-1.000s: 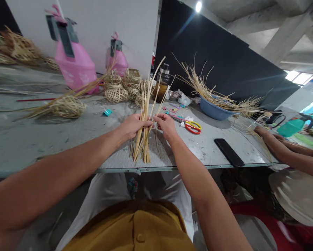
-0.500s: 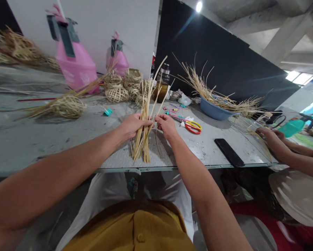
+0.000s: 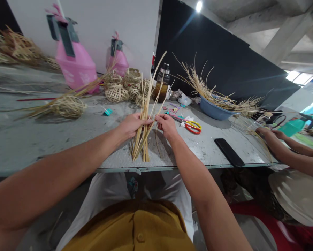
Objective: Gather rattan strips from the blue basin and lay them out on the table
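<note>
A sheaf of pale, crossing bamboo strips (image 3: pixel 141 144) stands steeply above the grey table, its lower ends near the front edge. My left hand (image 3: pixel 132 124) grips the sheaf at mid-height, thumb across the front and fingers behind. Close by on the right, my right hand (image 3: pixel 166 124) is closed in a pinch on a thin strip at the sheaf's side. One loose strip (image 3: pixel 157 143) hangs down below the right fingertips. How the strips cross between my hands is partly hidden by the fingers.
Red-and-yellow-handled scissors (image 3: pixel 193 127) and a black phone (image 3: pixel 229 152) lie to the right. Behind are woven balls (image 3: pixel 116 93), a bottle (image 3: pixel 162 83), pink sprayers (image 3: pixel 75 66) and a blue basin (image 3: pixel 216 108) of strips. A co-worker's hands (image 3: pixel 268 136) are at far right.
Almost nothing differs. The sheaf's lower ends have shifted very slightly, and both hands keep their grip in nearly the same place.
</note>
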The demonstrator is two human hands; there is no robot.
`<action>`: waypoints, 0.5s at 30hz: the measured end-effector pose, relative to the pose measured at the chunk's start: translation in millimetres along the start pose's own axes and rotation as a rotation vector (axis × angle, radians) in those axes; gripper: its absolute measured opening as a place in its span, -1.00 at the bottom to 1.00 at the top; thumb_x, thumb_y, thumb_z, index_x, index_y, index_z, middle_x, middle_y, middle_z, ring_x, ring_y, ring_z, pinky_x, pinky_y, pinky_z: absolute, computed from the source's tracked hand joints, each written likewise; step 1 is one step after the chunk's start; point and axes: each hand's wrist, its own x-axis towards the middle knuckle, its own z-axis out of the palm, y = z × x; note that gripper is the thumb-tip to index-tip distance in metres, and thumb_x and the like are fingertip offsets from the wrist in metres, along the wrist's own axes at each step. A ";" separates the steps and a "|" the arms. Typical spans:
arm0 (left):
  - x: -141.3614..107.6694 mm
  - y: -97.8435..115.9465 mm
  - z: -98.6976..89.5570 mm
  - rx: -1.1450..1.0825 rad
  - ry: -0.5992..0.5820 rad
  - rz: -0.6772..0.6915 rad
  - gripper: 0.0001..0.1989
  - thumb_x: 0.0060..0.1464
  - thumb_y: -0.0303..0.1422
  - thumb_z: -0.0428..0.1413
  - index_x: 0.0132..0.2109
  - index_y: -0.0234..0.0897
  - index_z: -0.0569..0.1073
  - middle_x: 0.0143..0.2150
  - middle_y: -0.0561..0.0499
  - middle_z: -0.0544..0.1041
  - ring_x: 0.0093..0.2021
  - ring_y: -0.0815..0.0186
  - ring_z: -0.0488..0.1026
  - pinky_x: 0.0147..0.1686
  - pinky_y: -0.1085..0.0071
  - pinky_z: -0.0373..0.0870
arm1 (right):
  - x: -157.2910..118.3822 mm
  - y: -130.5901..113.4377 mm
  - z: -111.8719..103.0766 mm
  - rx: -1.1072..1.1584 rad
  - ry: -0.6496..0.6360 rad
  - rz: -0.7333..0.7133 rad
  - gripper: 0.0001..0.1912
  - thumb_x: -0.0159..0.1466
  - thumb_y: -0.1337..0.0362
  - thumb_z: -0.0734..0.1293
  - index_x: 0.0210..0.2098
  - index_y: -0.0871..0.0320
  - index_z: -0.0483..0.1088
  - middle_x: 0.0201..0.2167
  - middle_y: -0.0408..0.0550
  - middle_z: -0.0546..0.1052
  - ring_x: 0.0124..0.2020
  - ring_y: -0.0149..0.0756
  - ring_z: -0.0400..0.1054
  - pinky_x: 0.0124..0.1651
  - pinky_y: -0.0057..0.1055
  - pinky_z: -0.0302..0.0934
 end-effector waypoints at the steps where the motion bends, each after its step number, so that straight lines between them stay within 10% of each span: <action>1: 0.3 -0.2 -0.4 0.005 -0.001 -0.002 -0.80 0.01 -0.62 0.37 -0.31 -0.30 0.54 -0.48 0.02 0.54 -0.58 0.39 0.42 -0.58 0.50 0.41 | -0.3 -0.1 0.1 -0.002 0.002 0.000 -0.86 0.20 0.34 0.44 -0.41 0.12 0.38 -0.59 -0.34 0.41 -0.61 -0.54 0.16 -0.52 -0.56 0.02; 15: -0.9 -0.6 1.2 -0.019 -0.009 0.011 -0.81 0.04 -0.65 0.30 -0.32 -0.30 0.52 -0.52 0.03 0.51 -0.61 0.40 0.38 -0.61 0.52 0.38 | -1.6 -1.0 -0.5 0.000 -0.028 -0.049 -0.85 0.24 0.34 0.45 -0.37 0.10 0.38 -0.56 -0.34 0.42 -0.59 -0.53 0.21 -0.48 -0.55 0.07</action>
